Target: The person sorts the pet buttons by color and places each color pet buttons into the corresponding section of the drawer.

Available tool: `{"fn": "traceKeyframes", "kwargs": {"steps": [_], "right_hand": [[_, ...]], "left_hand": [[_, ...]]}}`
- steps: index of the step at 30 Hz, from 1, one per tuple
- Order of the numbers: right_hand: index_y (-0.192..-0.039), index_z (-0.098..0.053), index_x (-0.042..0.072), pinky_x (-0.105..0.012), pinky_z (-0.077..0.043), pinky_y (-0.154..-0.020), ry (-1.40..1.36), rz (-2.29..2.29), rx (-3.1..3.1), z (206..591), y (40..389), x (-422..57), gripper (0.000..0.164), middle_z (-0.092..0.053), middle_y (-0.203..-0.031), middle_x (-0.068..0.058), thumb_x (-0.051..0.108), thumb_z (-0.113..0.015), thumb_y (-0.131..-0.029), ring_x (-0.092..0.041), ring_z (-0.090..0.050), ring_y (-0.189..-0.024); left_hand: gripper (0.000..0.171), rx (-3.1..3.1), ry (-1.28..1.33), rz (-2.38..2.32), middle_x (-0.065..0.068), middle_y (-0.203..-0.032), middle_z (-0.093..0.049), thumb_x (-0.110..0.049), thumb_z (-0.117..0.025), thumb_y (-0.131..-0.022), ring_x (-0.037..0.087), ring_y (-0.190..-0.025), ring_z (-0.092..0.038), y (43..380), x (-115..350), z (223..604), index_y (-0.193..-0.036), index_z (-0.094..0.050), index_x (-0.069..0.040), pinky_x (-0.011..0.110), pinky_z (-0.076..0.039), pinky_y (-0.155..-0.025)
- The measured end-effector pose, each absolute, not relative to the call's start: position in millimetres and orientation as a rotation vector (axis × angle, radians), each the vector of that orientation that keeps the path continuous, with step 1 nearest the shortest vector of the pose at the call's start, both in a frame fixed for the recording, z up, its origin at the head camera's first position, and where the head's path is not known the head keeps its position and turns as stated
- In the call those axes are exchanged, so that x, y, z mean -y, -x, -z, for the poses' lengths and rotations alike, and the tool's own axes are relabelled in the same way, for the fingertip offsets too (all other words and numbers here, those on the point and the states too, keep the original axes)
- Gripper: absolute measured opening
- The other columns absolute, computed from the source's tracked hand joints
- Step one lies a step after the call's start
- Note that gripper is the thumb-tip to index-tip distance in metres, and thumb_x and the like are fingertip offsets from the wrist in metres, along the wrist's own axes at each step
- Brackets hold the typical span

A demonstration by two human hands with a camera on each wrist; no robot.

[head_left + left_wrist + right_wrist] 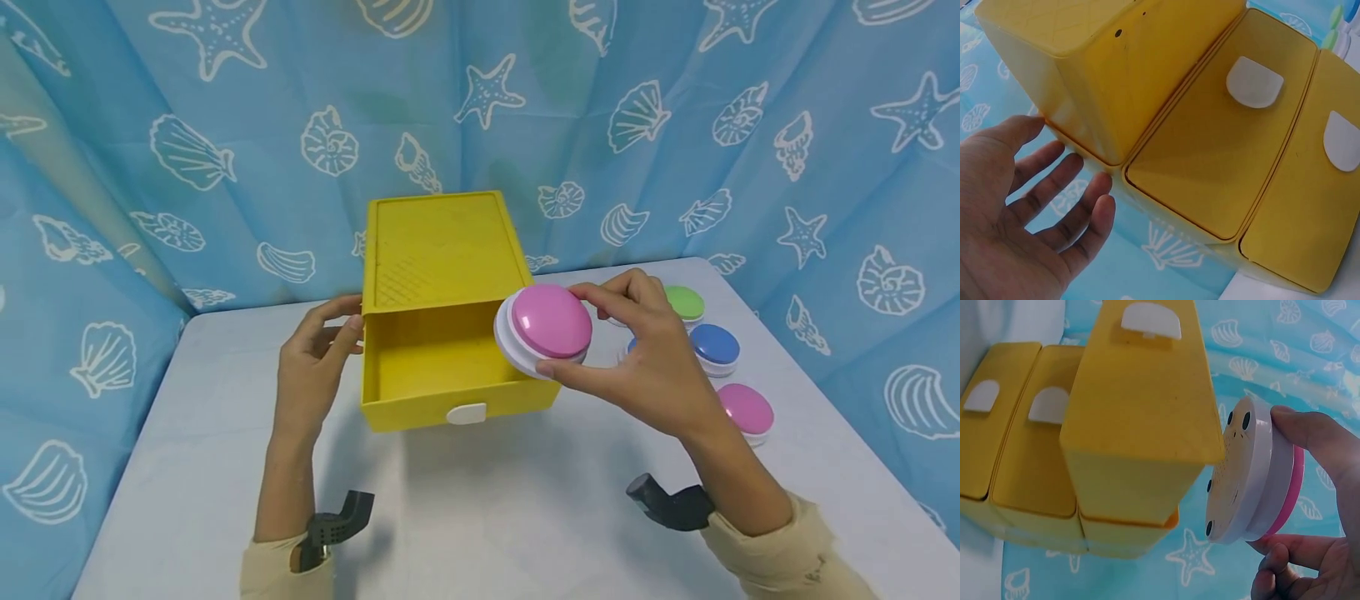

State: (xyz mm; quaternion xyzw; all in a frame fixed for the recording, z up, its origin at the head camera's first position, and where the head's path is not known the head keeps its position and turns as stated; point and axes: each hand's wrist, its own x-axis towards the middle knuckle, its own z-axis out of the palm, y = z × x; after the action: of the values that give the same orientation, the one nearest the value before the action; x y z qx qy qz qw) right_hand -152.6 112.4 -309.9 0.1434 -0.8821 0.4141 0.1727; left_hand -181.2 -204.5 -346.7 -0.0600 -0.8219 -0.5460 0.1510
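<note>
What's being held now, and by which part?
The right hand pinches a pink button by opposite sides of its rim; the left hand, beside the cabinet, grips nothing.

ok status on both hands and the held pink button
Right hand pinches pink button beside open top drawer. Left hand relaxed alongside yellow cabinet, contact unclear. No obstruction visible between button and drawer.

A blue seashell-patterned curtain hangs behind a white table.

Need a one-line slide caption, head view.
Right hand holds a pink button by the open drawer of a yellow cabinet; left hand beside the cabinet.
</note>
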Motion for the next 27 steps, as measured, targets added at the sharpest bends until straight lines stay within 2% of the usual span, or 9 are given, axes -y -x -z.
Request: {"fn": "traceKeyframes", "kwargs": {"steps": [11, 18, 23, 27], "right_hand": [[-0.118, -0.062, 0.023, -0.033, -0.044, -0.068, -0.484, -1.204, 2.511, 308, 160, -86, 0.069, -0.042, -0.098, 0.008, 0.049, -0.082, -0.058, -0.009, -0.036, -0.102], [-0.117, -0.063, 0.02, -0.033, -0.044, -0.07, -0.54, -1.194, 2.516, 307, 164, -69, 0.072, -0.043, -0.101, 0.007, 0.055, -0.08, -0.057, -0.008, -0.035, -0.105], [-0.115, -0.063, 0.019, -0.032, -0.047, -0.072, -0.603, -1.176, 2.51, 308, 167, -57, 0.069, -0.042, -0.1, 0.004, 0.057, -0.078, -0.059, -0.01, -0.033, -0.104], [-0.114, -0.063, 0.019, -0.032, -0.044, -0.073, -0.647, -1.176, 2.495, 308, 168, -47, 0.067, -0.042, -0.1, 0.005, 0.057, -0.078, -0.06, -0.01, -0.032, -0.104]], "left_hand": [[0.037, 2.338, 0.209, 1.574, -0.002, -0.121, -0.056, -0.031, -0.054, -0.093, 0.014, -0.095, -0.058, 182, 202, 347, -0.125, -0.055, -0.012, 0.034, -0.051, -0.082], [0.039, 2.333, 0.189, 1.548, -0.003, -0.123, -0.055, -0.032, -0.054, -0.092, 0.015, -0.094, -0.058, 184, 203, 348, -0.126, -0.055, -0.012, 0.027, -0.05, -0.081], [0.039, 2.33, 0.177, 1.562, -0.003, -0.122, -0.055, -0.032, -0.054, -0.092, 0.016, -0.094, -0.058, 183, 202, 347, -0.126, -0.055, -0.012, 0.028, -0.05, -0.082], [0.039, 2.329, 0.165, 1.561, -0.006, -0.121, -0.055, -0.036, -0.054, -0.092, 0.016, -0.094, -0.058, 186, 205, 354, -0.125, -0.056, -0.017, 0.026, -0.05, -0.082]]}}
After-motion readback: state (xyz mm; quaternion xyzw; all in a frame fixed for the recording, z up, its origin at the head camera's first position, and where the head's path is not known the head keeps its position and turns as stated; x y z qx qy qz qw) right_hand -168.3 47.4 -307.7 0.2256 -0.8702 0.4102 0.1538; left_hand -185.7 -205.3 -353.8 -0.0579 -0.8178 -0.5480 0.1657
